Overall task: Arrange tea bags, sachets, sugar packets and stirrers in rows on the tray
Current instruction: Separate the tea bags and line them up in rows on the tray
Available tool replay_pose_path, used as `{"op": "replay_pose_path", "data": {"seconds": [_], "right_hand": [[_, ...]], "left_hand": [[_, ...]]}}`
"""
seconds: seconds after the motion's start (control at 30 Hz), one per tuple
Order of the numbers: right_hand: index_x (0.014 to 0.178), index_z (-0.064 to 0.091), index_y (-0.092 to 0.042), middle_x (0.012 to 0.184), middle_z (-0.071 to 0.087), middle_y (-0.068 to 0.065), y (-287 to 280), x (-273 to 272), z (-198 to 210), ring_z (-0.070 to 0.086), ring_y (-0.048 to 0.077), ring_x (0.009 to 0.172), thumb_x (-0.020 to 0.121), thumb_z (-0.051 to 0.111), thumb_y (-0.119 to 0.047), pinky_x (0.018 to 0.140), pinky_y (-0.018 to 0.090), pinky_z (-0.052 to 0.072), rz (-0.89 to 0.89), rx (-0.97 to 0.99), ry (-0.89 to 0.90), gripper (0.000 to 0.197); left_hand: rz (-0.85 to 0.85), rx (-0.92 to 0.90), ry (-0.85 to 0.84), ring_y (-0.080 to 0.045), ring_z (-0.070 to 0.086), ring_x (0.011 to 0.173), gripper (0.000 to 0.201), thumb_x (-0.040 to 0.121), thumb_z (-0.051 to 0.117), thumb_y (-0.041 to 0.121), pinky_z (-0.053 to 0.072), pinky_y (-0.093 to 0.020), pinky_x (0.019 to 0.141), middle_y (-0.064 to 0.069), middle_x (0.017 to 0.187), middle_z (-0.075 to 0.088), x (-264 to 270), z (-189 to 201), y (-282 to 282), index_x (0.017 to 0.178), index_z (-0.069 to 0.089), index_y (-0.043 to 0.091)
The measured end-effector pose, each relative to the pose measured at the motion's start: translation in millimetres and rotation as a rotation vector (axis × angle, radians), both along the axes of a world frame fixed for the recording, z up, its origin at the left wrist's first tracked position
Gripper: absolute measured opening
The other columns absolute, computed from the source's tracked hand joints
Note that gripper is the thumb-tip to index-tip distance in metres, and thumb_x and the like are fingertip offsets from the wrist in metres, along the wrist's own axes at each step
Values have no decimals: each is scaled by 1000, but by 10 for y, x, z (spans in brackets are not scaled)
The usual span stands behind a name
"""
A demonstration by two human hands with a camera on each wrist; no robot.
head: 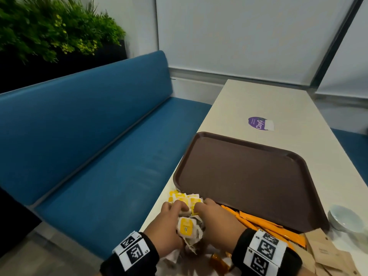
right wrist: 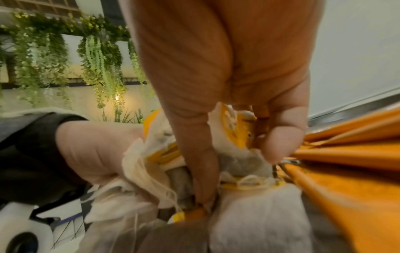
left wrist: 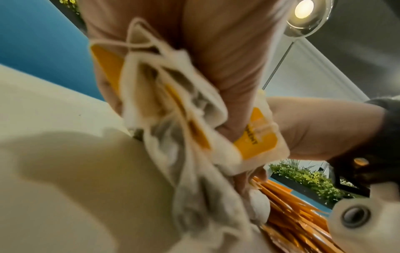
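A heap of white tea bags [head: 187,226] with yellow tags lies on the table just in front of the bare brown tray [head: 249,176]. My left hand [head: 169,222] grips a bunch of the tea bags [left wrist: 173,119] from the left. My right hand [head: 215,218] digs into the same heap from the right, thumb and fingers pinching tea bags [right wrist: 233,145]. Orange sachets [head: 264,224] lie fanned along the tray's near edge, right of my right hand. Brown paper packets [head: 326,253] sit at the lower right.
A small white bowl [head: 346,218] stands at the table's right edge beside the tray. A purple sticker [head: 258,123] marks the table beyond the tray. A blue bench [head: 89,146] runs along the left, with plants [head: 49,26] behind it.
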State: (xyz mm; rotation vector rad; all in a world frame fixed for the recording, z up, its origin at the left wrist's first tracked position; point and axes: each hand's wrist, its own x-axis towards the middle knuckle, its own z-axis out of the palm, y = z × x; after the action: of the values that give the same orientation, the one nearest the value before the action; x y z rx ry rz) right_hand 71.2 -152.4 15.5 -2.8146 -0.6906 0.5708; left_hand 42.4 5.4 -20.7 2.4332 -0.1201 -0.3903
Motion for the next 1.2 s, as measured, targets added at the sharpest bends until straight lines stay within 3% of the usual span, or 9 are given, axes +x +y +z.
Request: {"op": "replay_pose_path", "data": {"seconds": [0.13,0.23,0.37,0.5,0.57,0.83,1.0,1.1,1.2], "right_hand": [[113,55,-20,111,47,4,-77,29,-26,51,22,94,87,57,-19,71,26,39,-70,139,16,26],[105,60,-24,97,47,-2,-147,41,24,50,18,90,86,63,-32,67,22,38,-132,254,18,21],[91,60,-29,98,55,-3,-222,97,91,54,15,91,78,71,-26,74,24,44,-214,336,1,17],[80,55,-29,95,60,-3,-294,127,132,56,13,86,73,73,-23,70,24,46,-278,392,-11,21],[76,53,-32,93,61,-4,-326,123,143,56,10,82,71,76,-25,64,19,43,-311,409,9,25],[107,59,-28,110,53,-5,-326,85,81,52,14,101,74,75,-32,83,28,46,-273,255,84,36],[117,55,-35,111,45,-10,-327,94,119,41,11,108,71,75,-42,88,27,44,-221,256,49,51],[121,53,-39,117,42,-14,-395,109,209,37,11,112,69,75,-46,96,34,41,-209,230,58,57],[113,57,-42,114,43,-19,-477,141,277,41,4,109,79,67,-31,96,28,40,-248,359,-33,38]], "left_hand": [[-4,-129,-41,0,51,83,48,66,72,16,40,-7,67,13,106,40,49,-33,55,93,42,41],[10,-211,-89,1,51,91,40,66,74,19,43,-11,76,12,104,48,62,-13,75,90,50,39],[34,-285,-161,2,51,93,48,67,74,18,41,-12,75,12,101,54,87,27,86,95,48,46],[78,-389,-171,-3,56,87,43,64,73,19,47,-19,78,11,98,59,107,83,84,93,53,44],[81,-434,-149,-7,59,84,39,61,72,20,50,-26,78,11,93,62,111,97,98,89,56,42],[89,-617,-91,-5,58,68,47,67,75,-6,48,-19,62,9,82,66,90,152,173,83,61,35],[65,-745,-99,-6,59,71,39,58,77,7,49,-20,66,3,81,66,91,303,169,82,62,33],[53,-829,-88,-10,61,76,38,52,80,18,51,-23,70,1,85,66,123,393,153,84,63,31],[22,-939,-58,-10,63,77,47,48,82,17,52,-21,68,2,85,67,168,496,101,90,62,18]]}}
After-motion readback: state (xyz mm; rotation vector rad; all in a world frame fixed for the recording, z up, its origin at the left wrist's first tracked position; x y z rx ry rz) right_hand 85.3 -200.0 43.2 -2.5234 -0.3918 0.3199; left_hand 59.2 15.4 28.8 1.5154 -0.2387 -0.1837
